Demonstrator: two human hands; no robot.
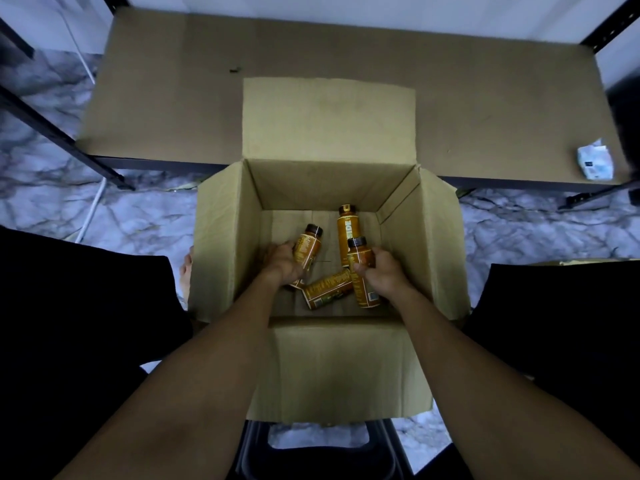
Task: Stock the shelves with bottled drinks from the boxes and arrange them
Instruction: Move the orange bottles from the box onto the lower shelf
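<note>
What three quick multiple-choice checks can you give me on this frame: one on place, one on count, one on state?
1. Where are the bottles? A in a plastic crate; B inside the cardboard box; C on a trolley.
2. How many bottles show? A two; B four; C seven.
3. What is the right hand doing? A resting flat on a flap; B hanging empty; C gripping a bottle.

Answers:
1 B: all of them are down between the box's walls.
2 B: one is in each hand and two lie loose.
3 C: its fingers curl round a bottle's body below the dark cap; the left hand grips another.
</note>
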